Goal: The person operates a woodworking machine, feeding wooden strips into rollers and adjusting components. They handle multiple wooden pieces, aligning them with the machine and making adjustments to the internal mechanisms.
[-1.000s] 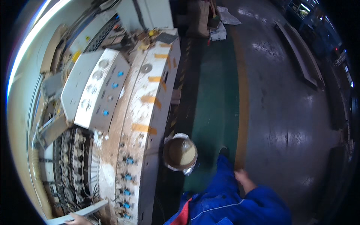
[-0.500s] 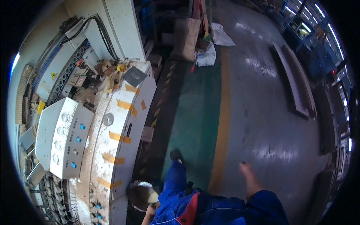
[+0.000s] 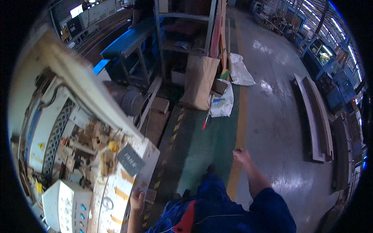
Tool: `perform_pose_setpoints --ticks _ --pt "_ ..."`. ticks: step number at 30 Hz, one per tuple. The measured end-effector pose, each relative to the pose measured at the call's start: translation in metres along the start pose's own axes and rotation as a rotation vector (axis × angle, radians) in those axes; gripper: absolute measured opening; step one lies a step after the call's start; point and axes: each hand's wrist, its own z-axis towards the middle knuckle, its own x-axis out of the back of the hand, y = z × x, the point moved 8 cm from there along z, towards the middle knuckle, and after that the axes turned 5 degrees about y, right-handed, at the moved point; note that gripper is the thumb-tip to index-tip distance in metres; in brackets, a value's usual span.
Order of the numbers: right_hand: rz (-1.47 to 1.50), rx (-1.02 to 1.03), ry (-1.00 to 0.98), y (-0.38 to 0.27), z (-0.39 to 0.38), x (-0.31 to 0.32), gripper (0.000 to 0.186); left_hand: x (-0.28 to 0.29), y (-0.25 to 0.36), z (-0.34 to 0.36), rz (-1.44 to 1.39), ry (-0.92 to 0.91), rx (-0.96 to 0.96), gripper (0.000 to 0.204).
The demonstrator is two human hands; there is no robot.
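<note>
My left hand (image 3: pixel 136 199) hangs beside the front edge of a dusty white machine (image 3: pixel 149 155), its fingers loosely bent and slightly apart. Nothing shows in it. Out in front of my body, above the yellow floor line (image 3: pixel 235 176), my right hand (image 3: pixel 242 156) is closed. A small dark patch shows at its fingers; what it is I cannot make out. A dark plate with chalk-like writing (image 3: pixel 131 159) lies on the machine's top, near a control box with blue knobs (image 3: pixel 70 207). Orange tape strips (image 3: pixel 122 193) mark the machine's edge.
Ahead stand a large brown paper sack (image 3: pixel 199 83), white sacks (image 3: pixel 241 70) and a red-tipped stick (image 3: pixel 204 123) beside a metal shelf (image 3: pixel 184 16). Long boards (image 3: pixel 311 116) lie on the right of the grey floor (image 3: pixel 268 136). A motor (image 3: pixel 132 101) sits behind the machine.
I have moved forward along the machine, and the sacks and shelf appear nearer. The round metal bowl by my left hand is out of view. My right hand has swung forward and inward.
</note>
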Motion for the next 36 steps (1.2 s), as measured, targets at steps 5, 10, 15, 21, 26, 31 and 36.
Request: perform_pose_setpoints --ticks 5,10,15,21,26,31,36 --pt "0.133 0.017 -0.02 -0.074 0.334 -0.005 0.022 -0.111 0.115 0.114 -0.066 0.184 0.068 0.041" --pt "-0.424 0.288 0.196 -0.233 0.67 0.012 0.027 -0.289 0.057 0.14 0.265 0.235 0.426 0.043" --pt "-0.169 0.375 0.2 -0.388 0.875 -0.016 0.038 -0.489 0.124 0.168 0.375 0.022 0.625 0.046" --pt "0.418 0.043 0.113 -0.476 0.988 -0.026 0.039 -0.581 0.198 0.195 0.381 0.11 0.765 0.05" --pt "0.459 0.186 0.049 -0.507 1.028 -0.018 0.023 -0.638 0.246 0.192 0.444 0.081 0.757 0.053" --pt "0.263 1.004 0.218 -0.663 0.851 0.065 0.013 -0.673 0.289 0.146 0.588 0.061 0.574 0.056" --pt "0.653 1.296 0.001 -0.707 0.644 0.168 0.007 -0.668 0.437 0.267 0.244 0.322 0.459 0.065"
